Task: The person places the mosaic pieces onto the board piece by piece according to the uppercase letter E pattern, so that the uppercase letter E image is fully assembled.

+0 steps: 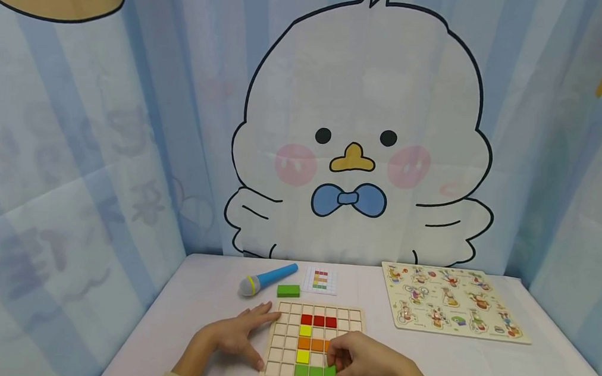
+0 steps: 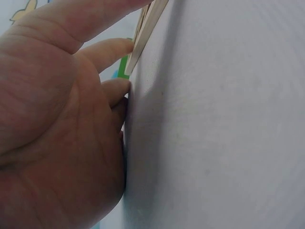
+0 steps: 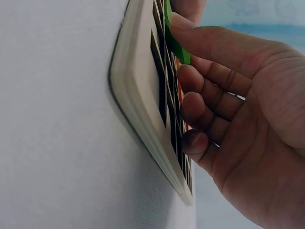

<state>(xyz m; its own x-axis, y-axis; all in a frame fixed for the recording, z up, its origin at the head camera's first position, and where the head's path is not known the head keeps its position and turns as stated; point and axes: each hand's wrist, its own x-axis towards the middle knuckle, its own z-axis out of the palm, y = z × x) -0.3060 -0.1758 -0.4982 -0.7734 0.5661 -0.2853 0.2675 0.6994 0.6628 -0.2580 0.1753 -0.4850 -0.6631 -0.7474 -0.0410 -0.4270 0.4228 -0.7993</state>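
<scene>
A wooden grid board (image 1: 278, 353) lies on the table in the head view. Its cells hold a row of red tiles (image 1: 318, 321), a yellow tile (image 1: 305, 330), orange tiles (image 1: 311, 344), another yellow tile (image 1: 302, 356) and green tiles (image 1: 309, 372). Over the right end of the green row, my right hand (image 1: 364, 358) pinches a green tile (image 3: 178, 50), which is tilted against the grid in the right wrist view. My left hand (image 1: 237, 333) spreads along the board's left side, thumb and fingers at its edge.
Behind the board lie a green block (image 1: 288, 291), a small card with a coloured grid pattern (image 1: 323, 281) and a blue toy microphone (image 1: 268, 279). A picture puzzle board (image 1: 454, 301) sits at the back right. Printed curtains (image 1: 178, 111) enclose the table.
</scene>
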